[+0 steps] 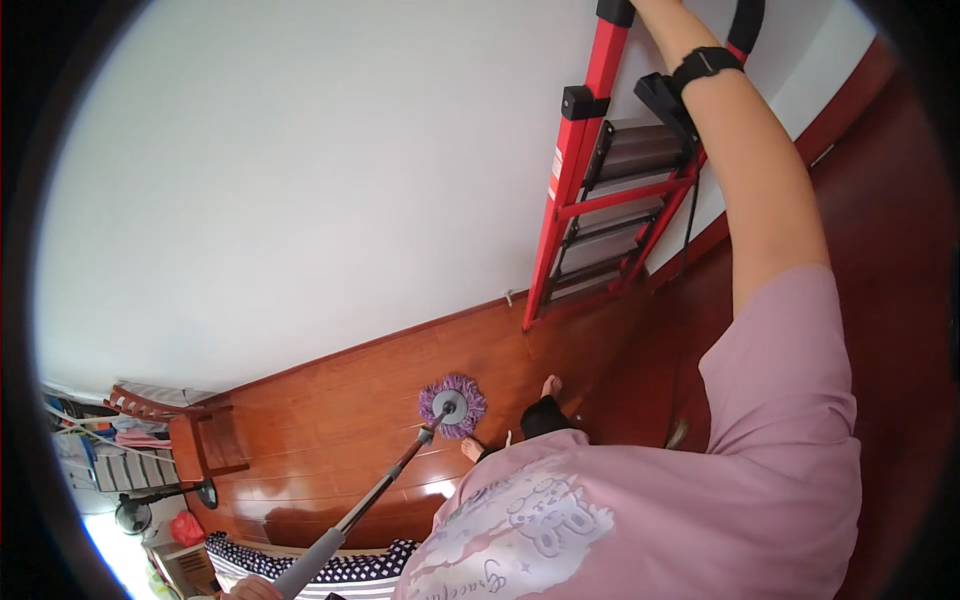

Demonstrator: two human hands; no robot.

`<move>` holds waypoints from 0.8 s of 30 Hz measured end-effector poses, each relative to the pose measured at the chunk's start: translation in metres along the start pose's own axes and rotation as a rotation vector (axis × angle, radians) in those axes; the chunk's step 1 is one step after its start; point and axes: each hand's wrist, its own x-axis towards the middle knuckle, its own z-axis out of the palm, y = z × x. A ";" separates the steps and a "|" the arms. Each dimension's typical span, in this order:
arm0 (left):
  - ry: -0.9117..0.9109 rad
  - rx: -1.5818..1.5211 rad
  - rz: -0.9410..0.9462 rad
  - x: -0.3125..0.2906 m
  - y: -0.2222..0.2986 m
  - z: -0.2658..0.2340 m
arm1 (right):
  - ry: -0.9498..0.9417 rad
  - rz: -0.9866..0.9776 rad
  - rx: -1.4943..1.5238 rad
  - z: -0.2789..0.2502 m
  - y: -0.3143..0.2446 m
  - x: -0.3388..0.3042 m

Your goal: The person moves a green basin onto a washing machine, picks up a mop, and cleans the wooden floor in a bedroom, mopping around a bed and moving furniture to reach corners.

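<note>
My left hand (250, 588), partly cut off by the lower edge, is closed around the grey grip of a mop (452, 405). From that grip the handle slants up and right to a round grey head with a purple and white fringe, lying on the wooden floor near my bare feet. My right arm stretches up along a folded red ladder (572, 170) leaning by the white wall. Only the wrist end of my right hand (672, 22) shows at the top edge, beside the ladder's upper part; its fingers are out of the picture. A black strap circles that wrist.
A brown wooden chair (190, 448) stands at the left by the wall, with a cluttered rack (130, 470) behind it. A black fan (133, 514) and a red bag (186, 528) are nearby. Polka-dot and striped bedding (340, 568) lies at the lower left. A dark red door (880, 220) is at right.
</note>
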 end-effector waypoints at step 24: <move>-0.258 -0.084 -0.013 0.072 -0.097 0.020 | 0.952 -0.735 -0.552 -0.400 -0.087 -0.375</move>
